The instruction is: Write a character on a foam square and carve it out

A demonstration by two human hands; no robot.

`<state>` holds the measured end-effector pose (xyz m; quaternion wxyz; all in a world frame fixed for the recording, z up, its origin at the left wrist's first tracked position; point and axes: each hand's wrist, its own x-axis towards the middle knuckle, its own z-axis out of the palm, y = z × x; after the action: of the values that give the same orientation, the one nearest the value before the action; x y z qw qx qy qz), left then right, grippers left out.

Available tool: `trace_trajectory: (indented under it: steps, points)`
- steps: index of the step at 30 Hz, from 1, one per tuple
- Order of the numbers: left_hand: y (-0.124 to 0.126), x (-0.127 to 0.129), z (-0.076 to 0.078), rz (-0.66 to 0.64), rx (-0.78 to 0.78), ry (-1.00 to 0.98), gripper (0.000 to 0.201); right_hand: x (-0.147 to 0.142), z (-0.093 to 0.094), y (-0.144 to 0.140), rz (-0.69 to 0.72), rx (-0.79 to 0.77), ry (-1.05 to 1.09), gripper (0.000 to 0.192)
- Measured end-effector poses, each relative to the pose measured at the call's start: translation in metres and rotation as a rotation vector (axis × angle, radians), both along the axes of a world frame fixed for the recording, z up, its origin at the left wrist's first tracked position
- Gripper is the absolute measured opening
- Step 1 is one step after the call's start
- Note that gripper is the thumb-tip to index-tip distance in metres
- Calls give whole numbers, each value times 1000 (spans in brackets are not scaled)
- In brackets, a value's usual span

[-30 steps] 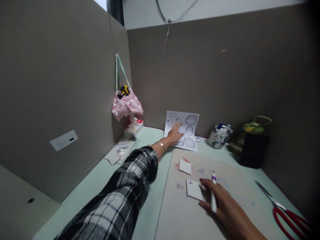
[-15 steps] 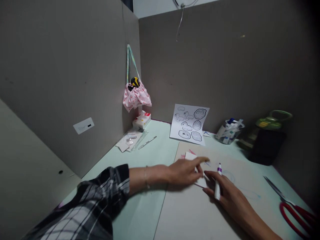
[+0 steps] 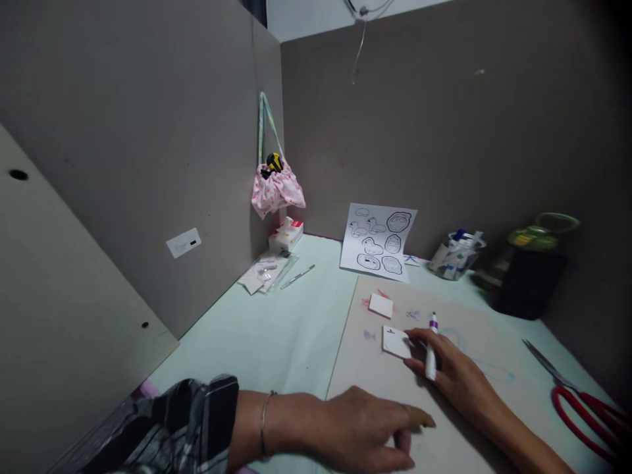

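My right hand (image 3: 451, 372) rests on a beige work mat (image 3: 444, 421), fingers closed around a white marker with a purple band (image 3: 432, 345), its tip pointing away from me. Its fingertips touch a small white card (image 3: 395, 341). A second white card (image 3: 380, 305) lies a little farther back on the mat. My left hand (image 3: 368, 431) lies flat, palm down, on the mat's near left edge, holding nothing; a thin bracelet circles the wrist below a plaid sleeve (image 3: 168, 428).
A printed outline sheet (image 3: 379, 242) leans on the back partition beside a cup of markers (image 3: 457, 255). Red-handled scissors (image 3: 577, 401) lie at right, near a dark box with a green lid (image 3: 530, 276). A pink pouch (image 3: 276, 191), a small box and plastic packets (image 3: 264, 273) fill the left corner.
My left hand drew back from the printed sheet, passed the white cards and came to rest flat at the near edge of the mat. The right hand kept the marker beside the card.
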<state>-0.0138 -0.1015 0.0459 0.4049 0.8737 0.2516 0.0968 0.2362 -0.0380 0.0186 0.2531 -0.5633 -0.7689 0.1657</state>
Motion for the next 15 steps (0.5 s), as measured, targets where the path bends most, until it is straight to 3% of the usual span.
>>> trace_trajectory:
  steps: [15]
  points:
    - [2, -1, 2, -63, 71, 29, 45, 29, -10, 12, -46, -18, 15, 52]
